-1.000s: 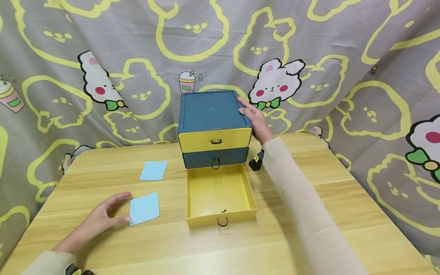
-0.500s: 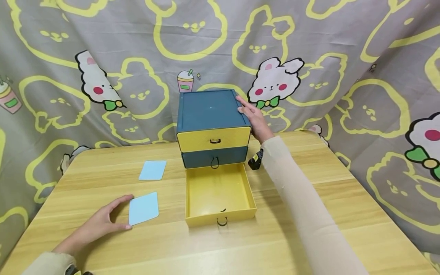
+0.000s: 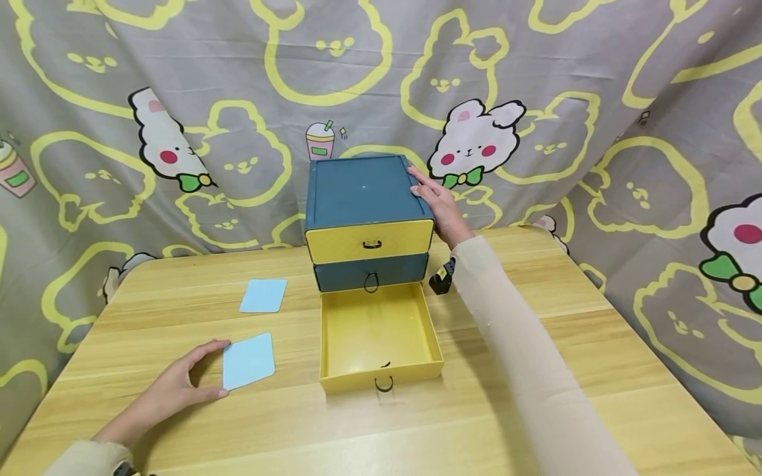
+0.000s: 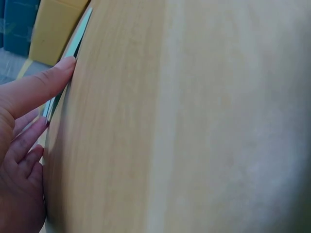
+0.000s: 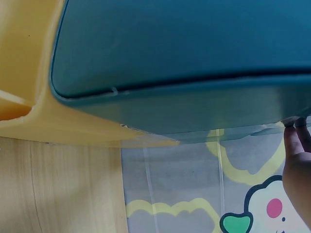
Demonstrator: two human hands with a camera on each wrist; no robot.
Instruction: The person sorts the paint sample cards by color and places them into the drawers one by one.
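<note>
My left hand (image 3: 169,393) lies low over the table, thumb and index fingertip pinching the near and far corners of a light-blue square card (image 3: 250,361) along its left edge. In the left wrist view that card (image 4: 80,34) shows edge-on past the thumb. My right hand (image 3: 442,205) rests against the right side of a small chest of drawers (image 3: 366,192), fingers extended along the top edge. The chest has a blue top and a yellow upper drawer. Its lowest drawer (image 3: 381,337) is pulled out, with a bare yellow inside.
A second light-blue card (image 3: 264,295) lies flat behind the first. The wooden table (image 3: 226,436) ends at a grey patterned curtain (image 3: 369,73) behind the chest. A black wrist device (image 3: 442,279) hangs under the right sleeve.
The left thumb and index finger have spread wider at the card's left edge, with the thumb moving toward the near corner. The card and right hand stay put; the view shifts slightly.
</note>
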